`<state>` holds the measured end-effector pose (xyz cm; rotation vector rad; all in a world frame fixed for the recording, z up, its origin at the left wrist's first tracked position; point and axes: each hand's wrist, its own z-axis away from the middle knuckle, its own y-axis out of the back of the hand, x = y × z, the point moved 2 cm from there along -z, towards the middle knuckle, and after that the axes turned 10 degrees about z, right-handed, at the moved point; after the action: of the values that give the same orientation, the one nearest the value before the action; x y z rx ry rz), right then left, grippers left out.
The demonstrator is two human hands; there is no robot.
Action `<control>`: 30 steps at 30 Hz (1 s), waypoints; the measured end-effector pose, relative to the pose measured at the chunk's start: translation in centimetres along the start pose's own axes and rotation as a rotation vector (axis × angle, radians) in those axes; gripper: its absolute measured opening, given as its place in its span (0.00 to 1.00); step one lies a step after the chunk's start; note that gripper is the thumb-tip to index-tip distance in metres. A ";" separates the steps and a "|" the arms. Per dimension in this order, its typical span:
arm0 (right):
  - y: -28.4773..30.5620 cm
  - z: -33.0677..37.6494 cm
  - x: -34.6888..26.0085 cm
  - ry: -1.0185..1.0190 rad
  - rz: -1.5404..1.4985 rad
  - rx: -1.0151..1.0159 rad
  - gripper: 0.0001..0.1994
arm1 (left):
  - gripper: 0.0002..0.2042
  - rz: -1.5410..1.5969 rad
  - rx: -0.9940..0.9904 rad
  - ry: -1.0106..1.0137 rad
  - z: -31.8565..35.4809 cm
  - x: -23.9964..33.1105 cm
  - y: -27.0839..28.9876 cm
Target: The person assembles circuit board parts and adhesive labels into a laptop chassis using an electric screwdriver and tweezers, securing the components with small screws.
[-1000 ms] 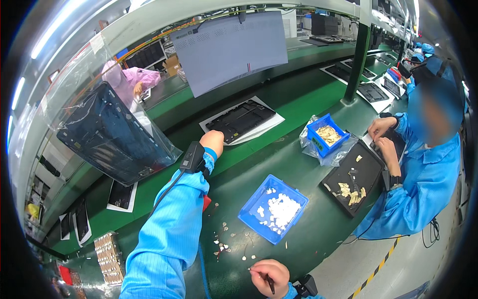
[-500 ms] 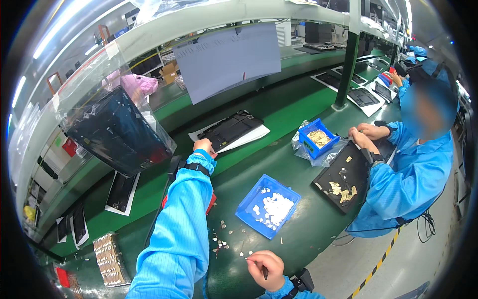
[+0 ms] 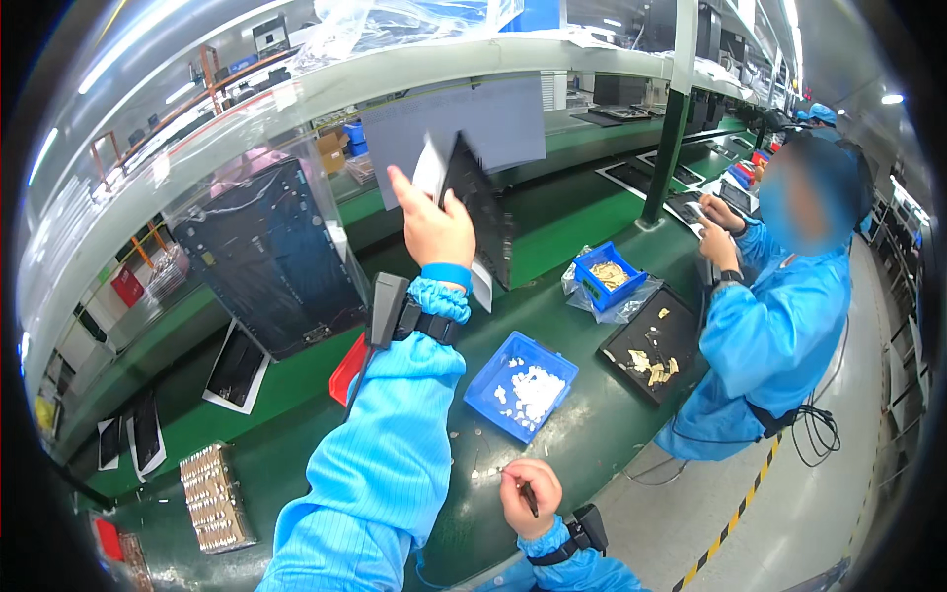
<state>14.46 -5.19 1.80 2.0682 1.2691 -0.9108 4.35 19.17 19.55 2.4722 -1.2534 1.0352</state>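
Note:
My left hand [image 3: 437, 229] is raised over the green bench, thumb and fingers at the edge of a thin black panel [image 3: 479, 212]. The panel is tilted up on edge and blurred, with a white sheet [image 3: 430, 170] behind it. The hand appears to grip both, though part of the hold is hidden. Low in front, my right hand [image 3: 528, 493] is closed around a slim dark tool [image 3: 531, 501], whose exact kind I cannot make out. Just beyond it stands a blue tray [image 3: 477, 403] of small white pieces [image 3: 534, 393].
A co-worker in blue [image 3: 779, 326] sits at right beside a black tray [image 3: 631, 367] with cream strips and a small blue bin [image 3: 600, 259]. A bagged dark panel [image 3: 271, 261] hangs at left. A red container [image 3: 347, 370] is by my forearm; a block of metallic parts [image 3: 212, 498] lies lower left.
My left hand has risen, and the black panel with its white sheet has gone from lying flat to tilted upright. The co-worker's hands have lifted from the black tray. My right hand stays low.

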 end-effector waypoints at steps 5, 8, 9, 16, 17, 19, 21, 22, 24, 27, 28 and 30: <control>2.9 0.6 -3.2 0.090 0.075 0.173 0.09 | 0.32 0.328 -0.104 -0.273 -1.6 7.7 4.6; 5.6 0.8 -5.0 0.179 0.113 0.324 0.06 | 0.27 0.680 -0.267 -0.080 -1.2 12.3 10.5; 6.4 1.0 -4.9 0.200 0.103 0.387 0.05 | 0.26 0.734 -0.332 -0.034 -1.1 13.2 12.6; 8.2 2.5 -7.1 0.152 -0.155 0.483 0.07 | 0.30 0.498 -0.612 0.052 -1.2 15.4 33.8; 7.8 2.8 -7.4 0.180 -0.141 0.426 0.07 | 0.30 0.374 -0.656 0.079 -1.6 15.9 37.6; 7.0 3.5 -7.6 0.201 -0.131 0.357 0.06 | 0.30 0.226 -0.698 0.205 -2.1 17.0 42.9; 5.9 4.4 -7.3 0.161 -0.129 0.329 0.07 | 0.29 0.169 -0.617 0.306 -1.8 17.2 45.4; 5.5 4.7 -7.5 0.155 -0.136 0.312 0.07 | 0.29 0.160 -0.656 0.370 -1.4 17.0 45.9; 4.6 5.0 -7.4 0.091 -0.129 0.234 0.07 | 0.27 0.150 -0.713 0.441 0.1 15.5 45.5; 3.3 5.1 -7.5 0.007 -0.129 0.156 0.07 | 0.25 0.135 -0.923 0.660 4.1 9.4 42.5; 2.7 5.5 -7.3 -0.156 -0.274 0.110 0.07 | 0.25 0.258 -0.916 0.747 6.2 6.5 41.3; 1.6 5.8 -7.5 -0.284 -0.285 0.017 0.07 | 0.24 0.251 -1.001 0.752 9.8 1.2 39.0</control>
<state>11.94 -14.23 4.14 1.7188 1.4205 -1.2932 -20.17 -10.42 7.55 1.0656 -1.3318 0.9045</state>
